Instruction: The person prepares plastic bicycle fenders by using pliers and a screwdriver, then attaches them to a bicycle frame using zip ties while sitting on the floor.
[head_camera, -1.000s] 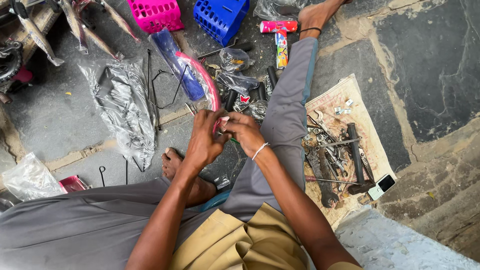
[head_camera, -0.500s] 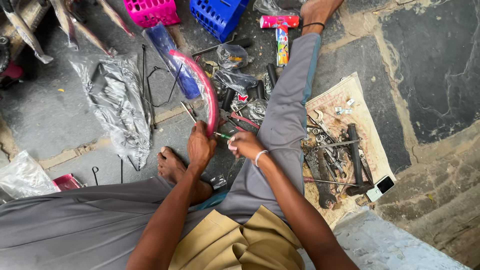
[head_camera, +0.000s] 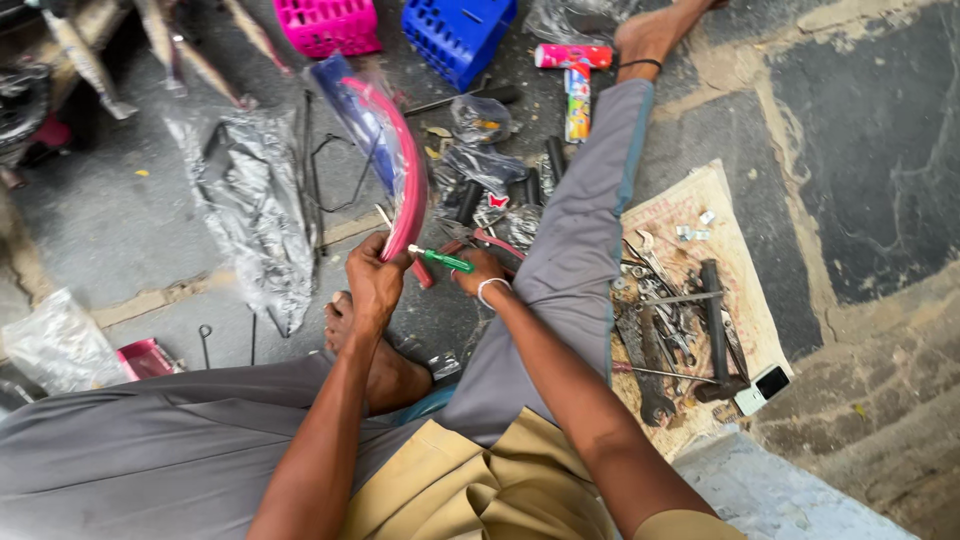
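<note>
My left hand (head_camera: 375, 280) grips the near end of a curved pink mudguard (head_camera: 404, 160) that is partly wrapped in clear and blue plastic and reaches away from me. My right hand (head_camera: 478, 272) holds a green-handled screwdriver (head_camera: 444, 261), its tip pointing left at the mudguard's near end beside my left hand. I sit on the ground in grey trousers, my right leg (head_camera: 585, 220) stretched out forward and my left foot (head_camera: 345, 318) tucked under my left arm.
A cloth (head_camera: 690, 215) on my right carries several wrenches and metal tools, with a small phone (head_camera: 762, 388) at its near corner. Ahead lie a pink basket (head_camera: 335, 25), a blue basket (head_camera: 458, 30), a toy-coloured hammer (head_camera: 575, 75), crumpled plastic sheets (head_camera: 255, 215) and small bags of parts.
My hands have drawn apart. The right hand now shows the green screwdriver aimed at the mudguard's end, while the left hand has shifted its grip lower on the mudguard.
</note>
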